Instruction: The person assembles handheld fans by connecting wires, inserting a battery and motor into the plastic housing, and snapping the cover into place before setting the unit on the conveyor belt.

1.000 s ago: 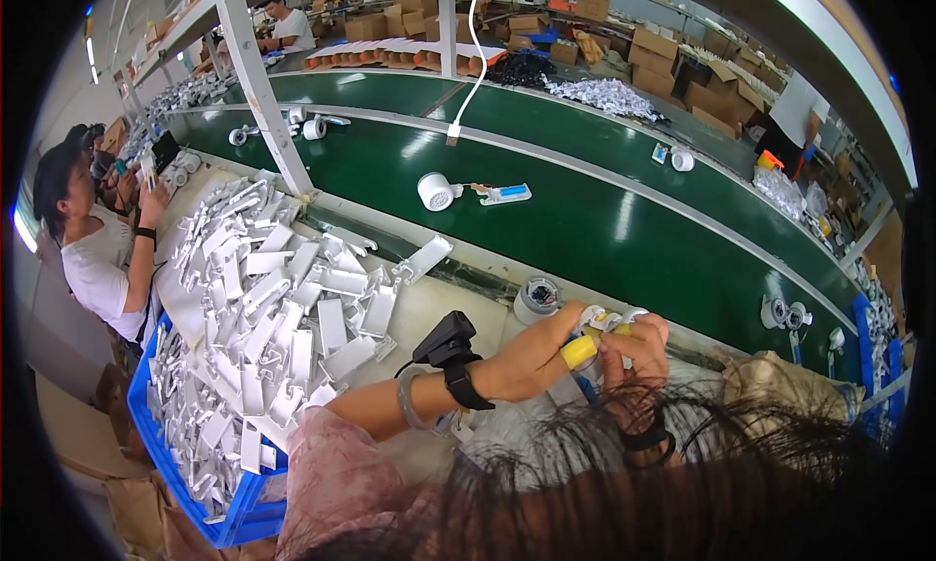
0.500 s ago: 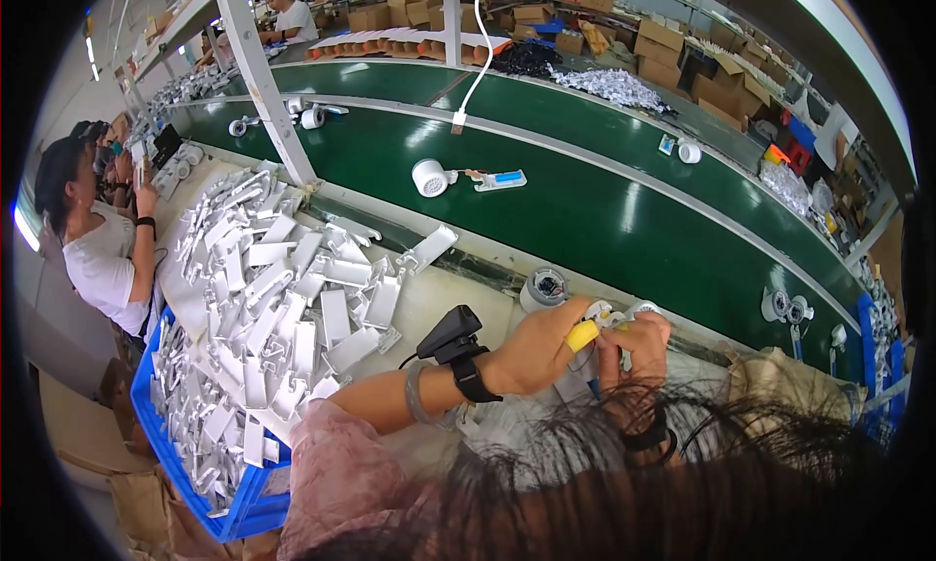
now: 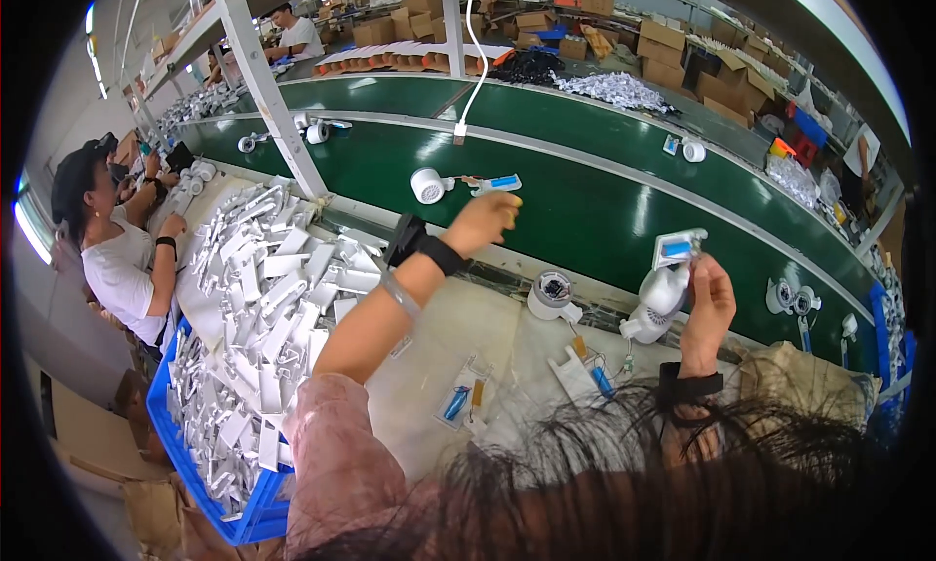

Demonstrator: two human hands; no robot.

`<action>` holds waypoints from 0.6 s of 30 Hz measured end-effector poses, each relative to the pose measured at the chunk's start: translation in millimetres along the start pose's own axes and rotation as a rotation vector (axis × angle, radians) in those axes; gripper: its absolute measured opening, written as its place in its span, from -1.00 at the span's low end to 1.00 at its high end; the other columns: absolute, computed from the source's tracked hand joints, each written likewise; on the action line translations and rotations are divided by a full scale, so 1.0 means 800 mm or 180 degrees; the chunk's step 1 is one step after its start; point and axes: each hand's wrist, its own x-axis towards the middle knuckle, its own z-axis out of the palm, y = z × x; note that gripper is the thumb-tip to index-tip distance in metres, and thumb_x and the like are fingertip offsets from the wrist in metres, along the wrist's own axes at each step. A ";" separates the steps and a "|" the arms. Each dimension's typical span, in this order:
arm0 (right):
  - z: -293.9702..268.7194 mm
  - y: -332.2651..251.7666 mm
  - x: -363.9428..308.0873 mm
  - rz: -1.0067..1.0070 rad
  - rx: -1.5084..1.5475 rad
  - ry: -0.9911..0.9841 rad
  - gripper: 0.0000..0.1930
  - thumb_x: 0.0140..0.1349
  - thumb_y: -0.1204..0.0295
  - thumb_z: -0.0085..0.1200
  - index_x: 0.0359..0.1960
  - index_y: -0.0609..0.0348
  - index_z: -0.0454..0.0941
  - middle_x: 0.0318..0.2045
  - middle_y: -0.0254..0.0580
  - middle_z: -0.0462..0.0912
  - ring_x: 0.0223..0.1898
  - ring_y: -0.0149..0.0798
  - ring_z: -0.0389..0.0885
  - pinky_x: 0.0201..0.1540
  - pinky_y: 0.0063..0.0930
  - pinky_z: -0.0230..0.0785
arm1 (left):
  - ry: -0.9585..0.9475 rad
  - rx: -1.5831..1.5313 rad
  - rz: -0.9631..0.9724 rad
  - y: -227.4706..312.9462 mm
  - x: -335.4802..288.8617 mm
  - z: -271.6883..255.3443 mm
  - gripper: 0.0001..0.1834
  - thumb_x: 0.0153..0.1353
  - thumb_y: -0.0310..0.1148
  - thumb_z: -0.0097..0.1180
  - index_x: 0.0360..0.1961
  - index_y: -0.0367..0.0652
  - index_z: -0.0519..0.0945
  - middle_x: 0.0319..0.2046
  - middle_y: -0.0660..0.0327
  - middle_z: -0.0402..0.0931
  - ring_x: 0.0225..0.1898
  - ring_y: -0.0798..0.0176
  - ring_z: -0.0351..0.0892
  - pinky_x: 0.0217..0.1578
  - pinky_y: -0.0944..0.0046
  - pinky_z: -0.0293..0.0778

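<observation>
My left hand [image 3: 482, 223] reaches over the green belt, its fingers loosely bent and apart with nothing in them. A yellow cover shows at one fingertip. Just beyond it on the belt lies a white fan unit [image 3: 428, 185], wired to a handle shell with a blue battery. My right hand [image 3: 710, 303] pinches another white fan unit [image 3: 669, 290] at the belt's near edge; its open shell with a blue battery [image 3: 676, 250] points up. Between my hands stands a round fan head [image 3: 552, 294], dark inside. Handle parts with blue batteries [image 3: 455, 403] lie on the worktable.
A heap of white plastic shells [image 3: 258, 298] fills the left side, over a blue bin [image 3: 244, 522]. A metal post [image 3: 265, 83] rises beside the belt [image 3: 575, 205]. A white cable [image 3: 472, 54] hangs above it. Co-workers sit at left. A brown sack [image 3: 814, 381] lies at right.
My hands were together over the worktable and have parted. The left has moved up and left over the belt; the right has moved right with the fan unit.
</observation>
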 end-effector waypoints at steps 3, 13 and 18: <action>0.019 0.009 -0.010 -0.0269 -0.0801 -0.0458 -0.53 0.22 0.49 0.15 0.17 0.30 0.39 0.19 0.02 0.40 0.23 -0.21 0.35 0.28 -0.39 0.12 | 0.1120 0.1819 0.0789 -0.083 0.066 -0.075 -0.65 0.09 -0.42 0.11 -0.06 -0.29 0.56 -0.07 0.02 0.53 -0.15 0.03 0.57 -0.10 0.17 0.51; -0.004 0.008 -0.009 0.0046 -0.1233 -0.0614 -0.67 0.21 0.59 0.09 0.03 0.24 0.49 0.11 -0.21 0.48 0.16 -0.33 0.38 0.23 -0.43 0.18 | 0.0980 0.3920 0.0023 -0.112 0.130 -0.078 -0.47 0.04 -0.32 0.18 0.10 -0.10 0.47 0.04 -0.01 0.48 0.04 -0.10 0.48 0.05 -0.02 0.42; -0.002 0.009 -0.012 -0.0015 -0.0880 -0.0669 -0.77 0.22 0.63 0.06 -0.08 0.25 0.55 0.02 -0.23 0.54 0.00 -0.41 0.49 0.08 -0.54 0.31 | 0.0877 0.4472 -0.0223 -0.069 0.117 -0.058 -0.60 -0.03 -0.27 0.23 -0.13 -0.17 0.56 -0.13 -0.03 0.57 -0.08 -0.08 0.56 -0.05 0.02 0.49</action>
